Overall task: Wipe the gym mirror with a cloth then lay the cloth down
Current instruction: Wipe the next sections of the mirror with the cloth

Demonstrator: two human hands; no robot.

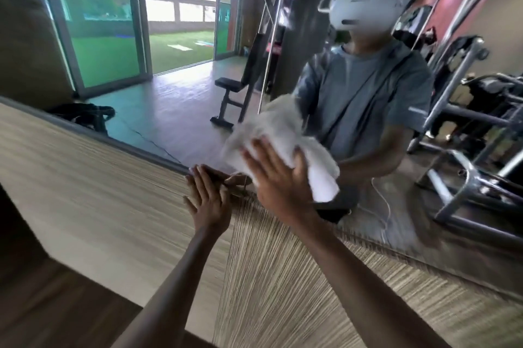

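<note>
White cloth (321, 177) sits bunched under a flat right hand (278, 177), fingers spread and straight, pressing it against the gym mirror (175, 112) near the glass's lower edge. Left hand (209, 200) is open as well, fingers extended and close together, fingertips touching the wood-grain panel (99, 177) where it meets the mirror's frame. A weight bench (235, 92) shows in the reflection.

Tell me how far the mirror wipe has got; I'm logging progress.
Done: nothing visibly finished. In hand: right hand presses the white cloth flat against the mirror, left hand resting on the wooden panel below. Remaining: finishing the wipe, then laying the cloth down.
</note>
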